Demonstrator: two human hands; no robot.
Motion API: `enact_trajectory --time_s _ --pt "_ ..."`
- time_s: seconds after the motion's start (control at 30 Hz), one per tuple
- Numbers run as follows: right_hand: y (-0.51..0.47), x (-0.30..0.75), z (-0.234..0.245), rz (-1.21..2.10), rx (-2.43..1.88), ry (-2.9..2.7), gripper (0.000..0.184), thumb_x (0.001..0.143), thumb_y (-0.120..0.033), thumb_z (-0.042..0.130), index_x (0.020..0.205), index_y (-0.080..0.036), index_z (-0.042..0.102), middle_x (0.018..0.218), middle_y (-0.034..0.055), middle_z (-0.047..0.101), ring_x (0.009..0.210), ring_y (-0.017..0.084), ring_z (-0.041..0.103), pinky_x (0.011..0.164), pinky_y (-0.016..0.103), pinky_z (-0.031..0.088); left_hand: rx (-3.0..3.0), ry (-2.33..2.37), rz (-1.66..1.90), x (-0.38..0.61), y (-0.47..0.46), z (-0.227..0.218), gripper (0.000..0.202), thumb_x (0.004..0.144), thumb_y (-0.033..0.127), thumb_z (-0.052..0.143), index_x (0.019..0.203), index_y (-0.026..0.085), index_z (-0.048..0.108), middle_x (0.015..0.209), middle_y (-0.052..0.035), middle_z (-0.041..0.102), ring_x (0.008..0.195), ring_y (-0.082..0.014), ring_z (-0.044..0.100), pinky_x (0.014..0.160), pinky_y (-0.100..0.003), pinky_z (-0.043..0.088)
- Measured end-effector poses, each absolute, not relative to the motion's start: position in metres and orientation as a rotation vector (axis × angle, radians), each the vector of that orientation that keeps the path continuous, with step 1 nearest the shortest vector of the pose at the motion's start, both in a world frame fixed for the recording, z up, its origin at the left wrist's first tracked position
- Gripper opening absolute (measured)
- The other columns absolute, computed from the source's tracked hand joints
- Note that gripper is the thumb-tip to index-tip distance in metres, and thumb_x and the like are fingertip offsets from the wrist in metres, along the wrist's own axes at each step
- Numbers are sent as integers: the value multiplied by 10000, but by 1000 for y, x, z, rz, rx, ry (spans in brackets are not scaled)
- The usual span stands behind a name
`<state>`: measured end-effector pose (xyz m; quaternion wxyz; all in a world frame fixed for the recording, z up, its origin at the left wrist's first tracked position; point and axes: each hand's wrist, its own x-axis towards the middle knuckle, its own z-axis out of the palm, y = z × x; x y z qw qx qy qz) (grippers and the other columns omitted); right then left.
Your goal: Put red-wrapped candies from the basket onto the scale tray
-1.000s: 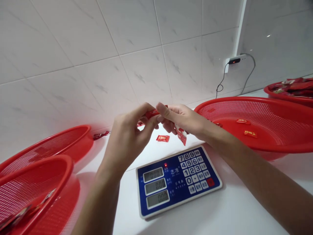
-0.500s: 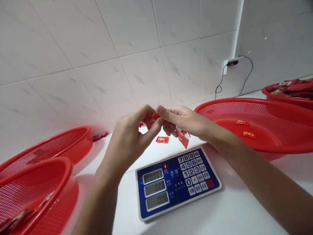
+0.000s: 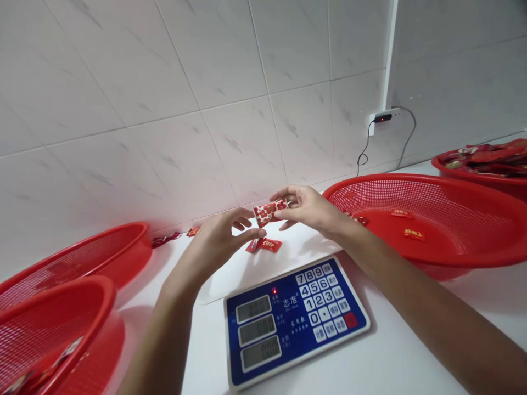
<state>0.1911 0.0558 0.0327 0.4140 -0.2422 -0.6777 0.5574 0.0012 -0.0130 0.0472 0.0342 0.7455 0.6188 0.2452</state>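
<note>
My right hand (image 3: pixel 308 211) pinches a small packet with a red-and-white flower pattern (image 3: pixel 265 214) between thumb and fingers, above the white pan (image 3: pixel 222 277) of a digital scale. Just left of that packet is my left hand (image 3: pixel 222 233), its thumb and curled fingers apart and nothing visible between them. On the pan below lie a red packet with gold lettering (image 3: pixel 272 245) and another small red packet (image 3: pixel 254 246), partly under my left thumb in this view. The blue panel (image 3: pixel 294 315) of the scale, with number keys and three displays, faces me.
At right stands a large red plastic basket (image 3: pixel 465 260) with a few small packets inside. Behind it, another red basket (image 3: pixel 457 169) is heaped with packets. Two red baskets (image 3: pixel 135 236) stand at left. A tiled wall (image 3: pixel 164 153) carries a power socket (image 3: pixel 385 117) with cords.
My hands have come apart. The left has let go, and the flower-patterned packet now shows in my right fingers. A second packet is visible on the pan. The view has tilted slightly upward.
</note>
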Motion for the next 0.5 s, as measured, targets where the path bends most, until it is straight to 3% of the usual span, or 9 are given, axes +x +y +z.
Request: enact_trajectory --time_s 0.1,0.33,0.5 --pt "56 188 30 1371 -596 -1725 279 769 -59 673 1006 -150 558 929 65 656 786 160 660 568 248 577 2211 1689 882 9 -18 54 290 847 469 592 878 194 680 822 -47 722 777 -200 659 699 -304 495" --pt "54 188 29 1304 -595 -1754 312 748 -39 673 994 -156 519 842 40 638 743 161 654 527 246 562 2190 1786 990 19 -16 50 260 884 392 535 791 181 656 736 -44 720 685 -188 663 619 -287 457" --pt "54 191 31 1450 -553 -1692 292 794 -121 699 1017 -161 515 911 64 662 845 169 666 655 274 585 2290 1846 1120 24 -19 52 215 874 286 554 693 184 611 652 -12 697 626 -159 645 575 -252 420"
